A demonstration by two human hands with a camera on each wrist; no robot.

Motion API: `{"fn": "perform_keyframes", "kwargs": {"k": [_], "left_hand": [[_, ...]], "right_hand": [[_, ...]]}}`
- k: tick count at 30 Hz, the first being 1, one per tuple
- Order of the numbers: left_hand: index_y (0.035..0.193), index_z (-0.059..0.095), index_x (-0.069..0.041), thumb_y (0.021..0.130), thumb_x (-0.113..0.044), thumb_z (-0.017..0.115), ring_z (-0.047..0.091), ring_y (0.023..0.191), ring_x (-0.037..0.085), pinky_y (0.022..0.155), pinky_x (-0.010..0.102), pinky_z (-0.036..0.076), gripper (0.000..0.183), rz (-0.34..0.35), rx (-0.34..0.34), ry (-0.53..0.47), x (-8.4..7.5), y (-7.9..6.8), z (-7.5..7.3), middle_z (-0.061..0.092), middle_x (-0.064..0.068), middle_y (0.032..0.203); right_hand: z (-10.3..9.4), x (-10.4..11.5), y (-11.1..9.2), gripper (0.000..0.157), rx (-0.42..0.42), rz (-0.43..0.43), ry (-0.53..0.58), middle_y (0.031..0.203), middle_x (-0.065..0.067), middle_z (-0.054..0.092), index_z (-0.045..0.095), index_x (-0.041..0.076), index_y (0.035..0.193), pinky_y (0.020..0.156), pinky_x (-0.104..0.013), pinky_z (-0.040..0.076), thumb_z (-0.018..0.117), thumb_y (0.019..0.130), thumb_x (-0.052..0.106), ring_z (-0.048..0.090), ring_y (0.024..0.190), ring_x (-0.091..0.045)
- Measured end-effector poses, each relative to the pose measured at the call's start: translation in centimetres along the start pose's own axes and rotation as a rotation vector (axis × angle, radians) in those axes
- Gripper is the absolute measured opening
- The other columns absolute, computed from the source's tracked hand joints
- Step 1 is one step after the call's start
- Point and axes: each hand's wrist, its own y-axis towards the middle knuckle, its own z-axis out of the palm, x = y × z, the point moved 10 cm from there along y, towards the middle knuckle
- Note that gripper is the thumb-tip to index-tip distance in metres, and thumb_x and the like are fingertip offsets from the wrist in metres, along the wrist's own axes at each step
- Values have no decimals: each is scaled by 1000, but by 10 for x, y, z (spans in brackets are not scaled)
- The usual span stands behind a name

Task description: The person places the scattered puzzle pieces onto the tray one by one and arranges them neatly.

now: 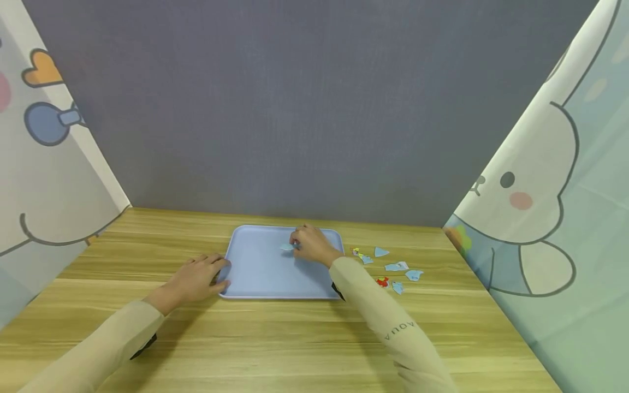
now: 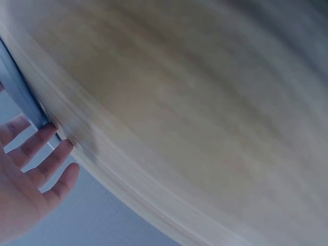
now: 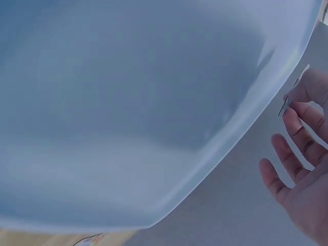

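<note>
A pale blue rectangular tray (image 1: 267, 278) lies on the wooden table. Over its back right part, my right hand (image 1: 313, 244) pinches a small light blue puzzle piece (image 1: 286, 247) between thumb and index finger. In the right wrist view that thin puzzle piece (image 3: 285, 105) shows edge-on at the fingertips, while the other fingers (image 3: 287, 154) stay loosely bent. My left hand (image 1: 196, 277) rests at the tray's left side, with relaxed, spread fingers. The left wrist view has its fingertips (image 2: 64, 147) right at the tray rim (image 2: 23, 95).
Right of the tray lie several loose puzzle pieces: a plain light blue one (image 1: 380, 251), a blue and white one (image 1: 396, 266), a red one (image 1: 382, 281) and a yellow-marked one (image 1: 357, 251) among them. A grey panel (image 1: 295, 109) stands behind the table, with printed cloths (image 1: 535, 164) at both sides.
</note>
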Motion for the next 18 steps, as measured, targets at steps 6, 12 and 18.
{"fn": "perform_keyframes", "kwargs": {"k": [6, 12, 18], "left_hand": [[120, 56, -4, 83, -38, 63, 53, 108, 45, 83, 65, 41, 51, -6, 6, 2, 2, -1, 2, 54, 20, 123], [120, 56, -4, 83, -37, 63, 53, 107, 45, 83, 64, 42, 50, -4, 1, 0, 1, -1, 1, 54, 19, 123], [118, 57, -3, 83, -36, 64, 55, 104, 43, 81, 63, 44, 48, 9, -8, 8, -3, 0, -3, 55, 19, 120]], "right_hand": [[1, 7, 14, 17, -8, 1, 10, 96, 3, 63, 69, 15, 95, 76, -27, 43, 63, 80, 16, 49, 88, -13], [6, 14, 29, 18, 1, 9, 8, 97, 4, 64, 69, 16, 97, 78, -27, 43, 65, 80, 18, 49, 89, -13], [13, 15, 44, 19, 13, 32, 10, 95, 6, 64, 69, 18, 99, 76, -24, 43, 66, 80, 21, 47, 88, -11]]}}
